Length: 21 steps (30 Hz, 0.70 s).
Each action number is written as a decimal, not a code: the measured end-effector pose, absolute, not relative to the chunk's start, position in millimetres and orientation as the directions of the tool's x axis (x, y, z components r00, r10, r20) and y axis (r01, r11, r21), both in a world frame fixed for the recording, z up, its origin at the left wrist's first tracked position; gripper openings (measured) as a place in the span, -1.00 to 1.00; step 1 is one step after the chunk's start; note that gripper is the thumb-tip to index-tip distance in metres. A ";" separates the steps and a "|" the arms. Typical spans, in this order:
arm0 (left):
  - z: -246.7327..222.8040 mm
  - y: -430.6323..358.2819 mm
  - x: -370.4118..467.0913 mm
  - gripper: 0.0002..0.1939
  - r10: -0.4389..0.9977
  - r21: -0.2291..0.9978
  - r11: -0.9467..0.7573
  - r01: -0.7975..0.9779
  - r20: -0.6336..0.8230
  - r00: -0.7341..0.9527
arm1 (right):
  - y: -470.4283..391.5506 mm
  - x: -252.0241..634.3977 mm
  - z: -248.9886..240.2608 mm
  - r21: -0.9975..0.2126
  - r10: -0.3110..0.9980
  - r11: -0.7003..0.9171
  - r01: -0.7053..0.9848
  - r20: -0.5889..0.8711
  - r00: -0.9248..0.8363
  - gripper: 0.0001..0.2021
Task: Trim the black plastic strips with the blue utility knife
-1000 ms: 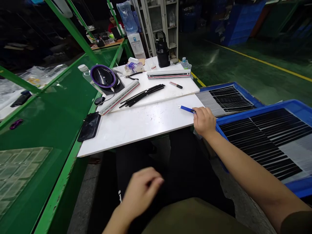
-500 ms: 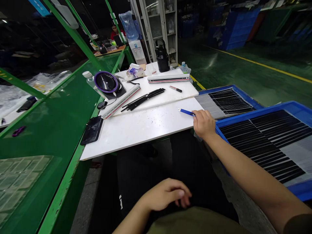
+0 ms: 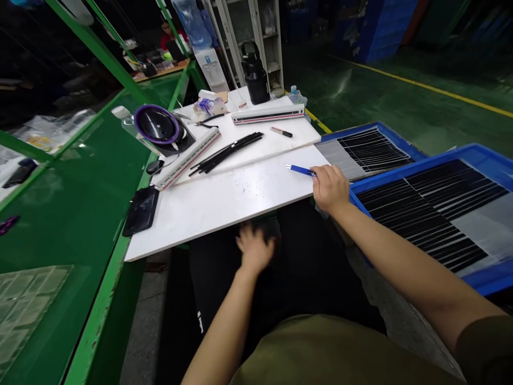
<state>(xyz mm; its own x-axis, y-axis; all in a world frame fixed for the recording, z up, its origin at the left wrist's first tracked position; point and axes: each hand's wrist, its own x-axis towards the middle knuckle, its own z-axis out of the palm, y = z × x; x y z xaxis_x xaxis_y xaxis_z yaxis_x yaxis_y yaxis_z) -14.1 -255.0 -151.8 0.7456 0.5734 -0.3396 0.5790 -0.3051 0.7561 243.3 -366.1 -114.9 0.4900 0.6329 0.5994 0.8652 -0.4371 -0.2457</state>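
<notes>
Right hand (image 3: 329,188) resting at the near right corner of the white board (image 3: 224,200), fingers curled around the back end of a blue pen (image 3: 300,170) lying flat, tip pointing left. Left hand (image 3: 254,248) below the board's near edge, fingers spread, holding nothing, motion-blurred. Just right of the pen hand, two blue trays (image 3: 487,160) filled with black and grey strips (image 3: 425,214).

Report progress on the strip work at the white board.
Done: black strips lie bundled on the white board. In hand: the right hand grips a blue pen-like tool; the left hand is empty below the board's edge. Left: both blue trays are full of strips.
</notes>
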 end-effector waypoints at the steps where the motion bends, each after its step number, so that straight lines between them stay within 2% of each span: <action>1: -155.3 -250.3 -11.5 -0.54 0.625 0.725 -0.319 0.611 -0.324 0.710 | -366.4 243.8 -115.3 -0.242 0.637 -0.441 0.865 0.595 0.491 -0.69; 3: -164.3 -244.9 -10.9 -0.50 0.650 0.685 -0.349 0.640 -0.315 0.692 | -367.0 244.7 -115.6 -0.233 0.645 -0.443 0.866 0.588 0.488 -0.70; 6: -178.8 -252.0 -15.6 -0.56 0.625 0.617 -0.436 0.655 -0.315 0.714 | -367.3 245.2 -116.1 -0.226 0.645 -0.450 0.864 0.587 0.490 -0.73; 9: -183.9 -258.0 -19.5 -0.64 0.704 0.463 -0.519 0.718 -0.244 0.667 | -367.1 244.9 -116.8 -0.228 0.630 -0.458 0.859 0.598 0.495 -0.74; 11: -174.8 -249.4 -25.9 -0.67 0.750 0.386 -0.548 0.742 -0.166 0.640 | -367.2 244.1 -116.7 -0.228 0.629 -0.443 0.867 0.611 0.481 -0.75; 15: -129.2 -215.8 -71.4 -0.61 0.778 0.298 -0.604 0.739 0.021 0.628 | -367.8 241.4 -115.9 -0.232 0.615 -0.373 0.898 0.663 0.427 -0.75; 18: -104.0 -207.2 -131.2 -0.61 0.748 0.315 -0.643 0.698 0.064 0.660 | -366.5 240.9 -117.7 -0.256 0.577 -0.326 0.910 0.708 0.406 -0.72; 19: -103.7 -208.9 -151.6 -0.58 0.741 0.398 -0.641 0.656 0.102 0.663 | -366.0 241.1 -118.7 -0.262 0.570 -0.310 0.914 0.718 0.399 -0.71; 21: -116.1 -215.2 -187.8 -0.51 0.828 0.565 -0.512 0.647 0.125 0.546 | -365.3 241.7 -121.0 -0.270 0.563 -0.286 0.919 0.729 0.389 -0.69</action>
<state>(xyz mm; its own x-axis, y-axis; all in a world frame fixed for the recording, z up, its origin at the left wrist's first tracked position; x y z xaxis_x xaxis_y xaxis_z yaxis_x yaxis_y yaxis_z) -187.8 -215.2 -116.1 0.5464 0.8281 0.1252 0.6469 -0.5122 0.5649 241.7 -365.3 -121.0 0.3890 0.5629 0.7292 0.9195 -0.2860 -0.2698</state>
